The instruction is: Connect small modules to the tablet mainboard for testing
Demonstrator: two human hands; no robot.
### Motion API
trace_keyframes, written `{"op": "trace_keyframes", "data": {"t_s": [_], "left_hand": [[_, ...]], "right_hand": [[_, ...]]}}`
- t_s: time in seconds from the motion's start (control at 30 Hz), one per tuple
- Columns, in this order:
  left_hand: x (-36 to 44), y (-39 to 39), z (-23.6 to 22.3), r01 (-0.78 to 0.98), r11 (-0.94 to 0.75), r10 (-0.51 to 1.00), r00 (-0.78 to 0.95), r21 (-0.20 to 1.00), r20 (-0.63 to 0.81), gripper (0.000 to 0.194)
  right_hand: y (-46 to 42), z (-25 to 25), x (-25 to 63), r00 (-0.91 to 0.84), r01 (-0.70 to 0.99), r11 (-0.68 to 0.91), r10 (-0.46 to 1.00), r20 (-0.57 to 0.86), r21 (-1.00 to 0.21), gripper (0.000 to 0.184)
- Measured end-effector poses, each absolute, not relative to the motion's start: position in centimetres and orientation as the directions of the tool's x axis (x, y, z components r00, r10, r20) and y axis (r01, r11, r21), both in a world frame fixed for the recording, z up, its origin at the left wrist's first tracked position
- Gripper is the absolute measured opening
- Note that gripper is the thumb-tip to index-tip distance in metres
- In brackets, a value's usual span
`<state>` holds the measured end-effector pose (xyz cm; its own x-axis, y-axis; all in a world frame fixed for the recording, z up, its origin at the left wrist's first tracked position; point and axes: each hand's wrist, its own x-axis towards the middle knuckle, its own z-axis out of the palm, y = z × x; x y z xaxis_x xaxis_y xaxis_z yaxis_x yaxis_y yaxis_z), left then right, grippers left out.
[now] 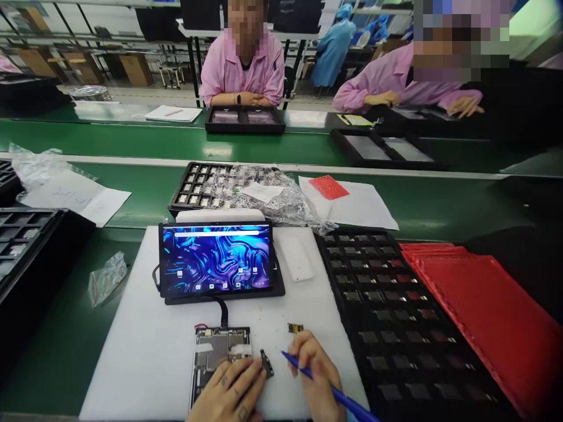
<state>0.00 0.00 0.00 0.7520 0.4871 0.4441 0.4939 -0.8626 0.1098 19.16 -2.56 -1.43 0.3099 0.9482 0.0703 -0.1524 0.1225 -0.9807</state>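
My left hand (235, 390) lies with fingers stretched over the lower part of an opened electronic device (214, 346) with bare circuit parts. A small dark component (266, 363) sits by its fingertips; whether they touch it I cannot tell. My right hand (316, 375) is closed around a slim blue pen-like tool (341, 397), its thin tip pointing left toward that component. Just above the right hand is a small black-and-yellow part (295, 328). From the device, a black ribbon cable (224, 313) runs up to a lit tablet screen (215, 258) propped behind it.
A white foam mat (127, 351) lies under the work. To the right are a black compartment tray (365, 328) and red bags (492, 293). Behind the screen sits a plastic-wrapped tray (197, 184). Black trays (39, 264) stand left. Two people in pink sit across the green bench (141, 140).
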Motion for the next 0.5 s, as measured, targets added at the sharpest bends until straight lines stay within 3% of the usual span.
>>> {"op": "trace_keyframes", "data": {"t_s": [0.17,0.33,0.5], "left_hand": [[-0.2,0.0,-0.1,0.495,-0.862,0.49,0.756,0.112,0.434,0.039],[-0.3,-0.1,-0.2,0.487,-0.867,0.484,0.772,0.107,0.411,0.035],[-0.4,-0.1,-0.4,0.492,-0.862,0.493,0.764,0.119,0.415,0.037]], "right_hand": [[-1.9,-1.2,16.9,0.42,0.091,0.053,0.903,0.086,-0.994,0.033],[-1.1,-0.6,16.2,0.352,0.435,0.066,0.906,0.237,-0.898,0.035],[-1.0,-0.9,16.2,0.314,0.532,0.105,0.897,0.311,-0.84,0.033]]}}
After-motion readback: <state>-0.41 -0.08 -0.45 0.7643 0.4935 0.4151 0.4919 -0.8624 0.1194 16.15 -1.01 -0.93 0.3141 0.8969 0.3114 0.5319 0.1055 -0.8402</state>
